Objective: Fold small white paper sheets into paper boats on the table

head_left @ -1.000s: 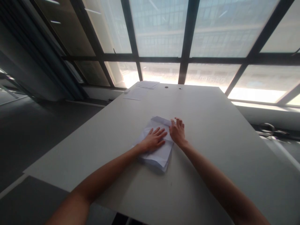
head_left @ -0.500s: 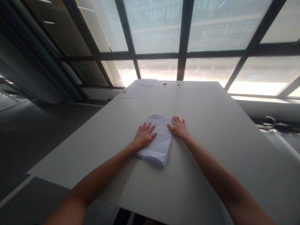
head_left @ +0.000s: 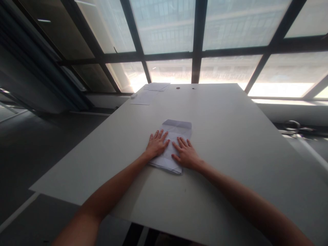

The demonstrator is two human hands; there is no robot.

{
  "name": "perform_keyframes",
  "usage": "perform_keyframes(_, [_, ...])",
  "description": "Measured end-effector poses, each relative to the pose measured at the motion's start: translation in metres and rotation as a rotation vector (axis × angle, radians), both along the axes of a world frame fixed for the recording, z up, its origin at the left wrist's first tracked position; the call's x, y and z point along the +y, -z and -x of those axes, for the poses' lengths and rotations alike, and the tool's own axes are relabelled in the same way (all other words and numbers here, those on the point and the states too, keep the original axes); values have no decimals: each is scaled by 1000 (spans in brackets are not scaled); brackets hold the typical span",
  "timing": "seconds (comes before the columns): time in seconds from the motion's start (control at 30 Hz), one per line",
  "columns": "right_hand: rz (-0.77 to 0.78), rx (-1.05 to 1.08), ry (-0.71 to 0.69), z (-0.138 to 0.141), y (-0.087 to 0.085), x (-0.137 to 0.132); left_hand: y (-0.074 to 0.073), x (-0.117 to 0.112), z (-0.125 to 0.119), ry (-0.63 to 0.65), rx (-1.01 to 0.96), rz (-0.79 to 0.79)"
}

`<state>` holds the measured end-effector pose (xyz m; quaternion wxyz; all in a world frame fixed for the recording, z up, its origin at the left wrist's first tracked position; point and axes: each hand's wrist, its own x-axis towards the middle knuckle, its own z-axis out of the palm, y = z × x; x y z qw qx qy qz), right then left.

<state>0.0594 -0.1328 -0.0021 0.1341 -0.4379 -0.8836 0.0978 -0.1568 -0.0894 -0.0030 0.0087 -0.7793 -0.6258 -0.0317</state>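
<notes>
A folded white sheet of paper [head_left: 176, 128], marked with crease lines, lies on the white table in front of me. My left hand [head_left: 157, 145] rests flat on its left side with the fingers spread. On the right side of the paper lies my right hand [head_left: 185, 152], palm down and fingers apart. The far end of the paper shows beyond both hands and looks slightly raised. At the near edge, several layers are visible. Parts of the sheet are hidden under my palms.
The white table [head_left: 217, 136] reaches toward a large framed window [head_left: 166, 27]. Loose white sheets [head_left: 145, 97] lie at its far left corner, beside a small pale object [head_left: 133, 96]. Two small round spots mark the far edge. A dark curtain [head_left: 38, 61] hangs at the left.
My right hand has moved from the paper's upper right edge down and inward onto its lower right part. The paper's near edge lies flatter. My left hand stays nearly in place.
</notes>
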Motion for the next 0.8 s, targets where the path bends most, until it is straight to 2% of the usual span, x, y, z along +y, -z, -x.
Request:
perform_keyframes(0.23, [6,-15,-50,-23,-2,-9,-4,3,2,21,23,77])
perform_keyframes(0.6, [-13,-8,-23,-21,-2,-10,-8,0,-3,24,-42,-15])
perform_keyframes(0.8, [-2,-27,-30,-22,0,-8,-6,-7,-4,125,-32,-2])
